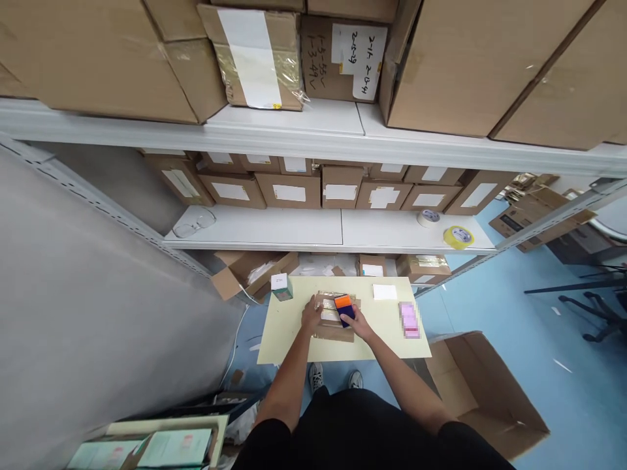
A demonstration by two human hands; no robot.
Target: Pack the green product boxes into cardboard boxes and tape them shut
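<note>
A small flat cardboard box (336, 333) with shiny tape and a white label lies on the pale yellow table (284, 339) in front of me. At its left edge, my left hand (311, 314) grips the side, thumb towards the label. My right hand (357, 322) is closed round an orange and dark-blue block-shaped object (344, 307), tilted over the right part of the box; its exact kind is too small to tell. Part of the label is hidden behind that object.
A green-and-white small box (281, 287), a white card (385, 292) and a blurred pink item (409, 320) are on the table. Shelves (274, 228) with cartons rise ahead, holding tape rolls (458, 237) and glasses (194, 223). A large open carton (490, 385) stands at right.
</note>
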